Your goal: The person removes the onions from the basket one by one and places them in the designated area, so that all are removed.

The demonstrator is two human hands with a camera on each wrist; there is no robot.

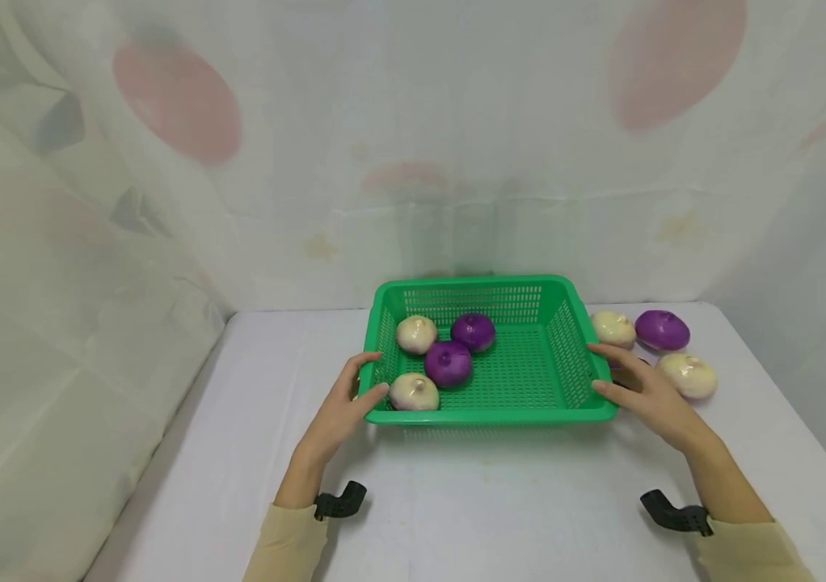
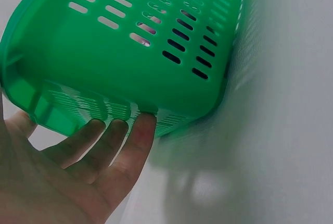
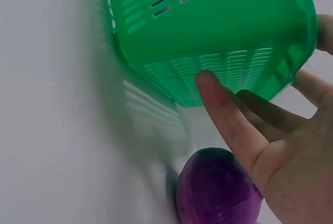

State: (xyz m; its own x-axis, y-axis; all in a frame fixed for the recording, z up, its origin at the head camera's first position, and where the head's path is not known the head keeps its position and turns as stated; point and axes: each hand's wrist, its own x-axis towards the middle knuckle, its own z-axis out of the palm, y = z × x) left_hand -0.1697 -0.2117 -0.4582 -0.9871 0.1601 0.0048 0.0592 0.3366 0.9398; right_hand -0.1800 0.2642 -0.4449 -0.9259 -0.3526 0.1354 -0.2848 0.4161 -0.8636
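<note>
A green plastic basket (image 1: pixel 489 416) with slotted walls stands in the middle of the table near its back edge. Inside, toward its left end, lie two purple onions (image 1: pixel 448 364) and two white onions (image 1: pixel 414 392). My left hand (image 1: pixel 340 408) holds the basket's left end, thumb at the rim and fingers along the outside wall. On the opposite end my right hand (image 1: pixel 642 392) grips the rim in the same way; its fingers (image 3: pixel 223 99) lie against the slotted outer wall in the right wrist view. Just below these fingers is another purple onion (image 3: pixel 218 187), partly hidden by the hand in the head view.
To the right of the basket, more onions lie on the white-covered table (image 1: pixel 486 509): a white onion (image 1: pixel 613 329), a purple onion (image 1: pixel 663 330) and another white onion (image 1: pixel 687 376) beside my right hand. A patterned curtain (image 1: pixel 297 162) hangs behind the table.
</note>
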